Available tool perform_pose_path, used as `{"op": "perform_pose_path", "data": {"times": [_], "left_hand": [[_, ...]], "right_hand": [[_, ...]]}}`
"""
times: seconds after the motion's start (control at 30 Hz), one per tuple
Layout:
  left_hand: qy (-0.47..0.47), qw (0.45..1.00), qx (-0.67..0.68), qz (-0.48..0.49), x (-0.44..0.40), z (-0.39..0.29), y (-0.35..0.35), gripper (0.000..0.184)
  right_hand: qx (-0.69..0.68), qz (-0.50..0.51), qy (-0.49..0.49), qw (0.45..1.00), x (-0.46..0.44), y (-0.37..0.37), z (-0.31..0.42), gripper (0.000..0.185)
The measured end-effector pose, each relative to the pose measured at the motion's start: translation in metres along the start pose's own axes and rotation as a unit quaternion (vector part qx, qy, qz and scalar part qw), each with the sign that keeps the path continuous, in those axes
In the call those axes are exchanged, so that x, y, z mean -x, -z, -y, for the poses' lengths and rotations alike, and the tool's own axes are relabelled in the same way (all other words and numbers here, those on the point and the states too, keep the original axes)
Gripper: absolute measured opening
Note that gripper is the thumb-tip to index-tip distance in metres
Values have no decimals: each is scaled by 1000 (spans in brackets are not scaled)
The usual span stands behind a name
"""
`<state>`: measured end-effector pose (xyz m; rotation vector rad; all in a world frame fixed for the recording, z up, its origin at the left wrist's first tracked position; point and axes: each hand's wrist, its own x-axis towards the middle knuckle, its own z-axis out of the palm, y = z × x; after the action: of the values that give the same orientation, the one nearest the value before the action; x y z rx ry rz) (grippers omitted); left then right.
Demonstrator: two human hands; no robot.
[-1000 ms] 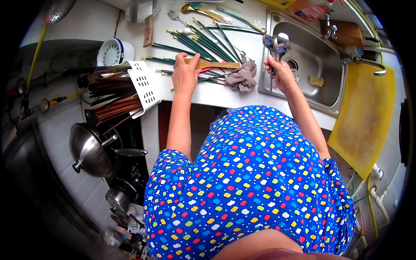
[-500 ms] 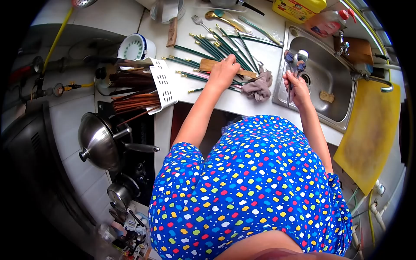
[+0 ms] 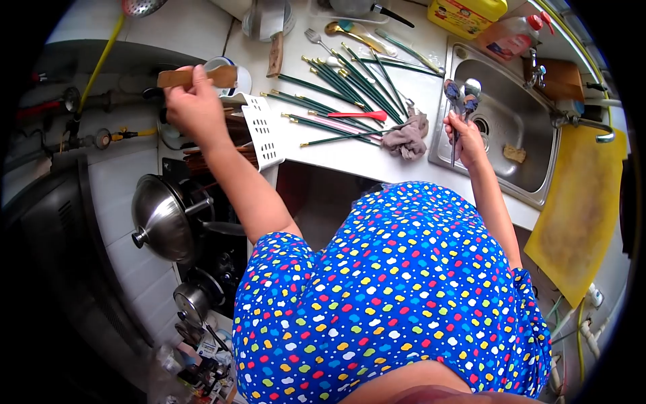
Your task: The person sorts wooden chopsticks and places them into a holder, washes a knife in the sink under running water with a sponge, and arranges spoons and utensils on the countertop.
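Raised over the white slotted basket (image 3: 261, 131), my left hand (image 3: 196, 108) is closed on a flat wooden piece (image 3: 176, 79). The basket lies tilted, with brown chopsticks (image 3: 235, 124) inside, partly covered by my left forearm. My right hand (image 3: 465, 139) grips several metal spoons (image 3: 472, 87) upright at the sink's near left edge; dark patches show around their bowls. Between the hands, green chopsticks (image 3: 336, 81) with gold ends lie spread on the counter. A small red spoon (image 3: 367, 115) rests across some of them. Beside them sits a crumpled grey cloth (image 3: 408, 135).
The metal sink (image 3: 518, 145) holds a tan sponge (image 3: 515, 153). A cleaver (image 3: 274, 50), fork (image 3: 317, 39) and gold spoon (image 3: 340, 28) lie at the back. A lidded wok (image 3: 161, 215) stands on the stove at left. A yellow mat (image 3: 572, 215) hangs at right.
My left hand has lifted the flat wooden piece off the chopsticks and carried it left over the basket. The red spoon is now uncovered. My right hand still holds the spoons.
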<state>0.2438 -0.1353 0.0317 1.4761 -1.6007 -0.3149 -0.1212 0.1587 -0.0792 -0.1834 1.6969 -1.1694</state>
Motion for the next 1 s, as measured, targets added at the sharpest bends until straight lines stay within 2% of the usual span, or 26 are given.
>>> {"op": "perform_pose_path", "data": {"times": [0.07, 0.13, 0.17, 0.27, 0.47, 0.6, 0.8, 0.87, 1.0], "left_hand": [[8, 1000, -11, -11, -9, 5, 6, 21], [1, 977, -213, 17, -16, 13, 9, 36], [22, 972, -230, 49, -18, 13, 10, 45], [-28, 949, -309, 59, -19, 27, 6, 45], [41, 932, -346, 104, -28, 30, 6, 40], [44, 926, -353, 127, -32, 24, 9, 34], [100, 912, -340, 208, -53, 41, 15, 28], [141, 881, -346, 291, -58, 31, 16, 29], [142, 838, -414, 325, -58, 37, 4, 33]], "right_hand": [[-2, 7, -3, 1000, -2, 0, 0, 27], [-10, 5, 9, 1000, -3, 1, -3, 27], [-17, 3, 20, 1000, -3, 2, -4, 27], [-11, 9, 18, 1000, -2, 5, -4, 28], [-12, 11, 12, 1000, -3, 10, -10, 28], [-14, 7, 16, 1000, -6, 12, -10, 28], [-15, 13, 12, 1000, -7, 10, -9, 27], [-17, 8, 21, 1000, -7, 10, -11, 27], [-23, -5, 16, 1000, -4, 4, -7, 26]]}}
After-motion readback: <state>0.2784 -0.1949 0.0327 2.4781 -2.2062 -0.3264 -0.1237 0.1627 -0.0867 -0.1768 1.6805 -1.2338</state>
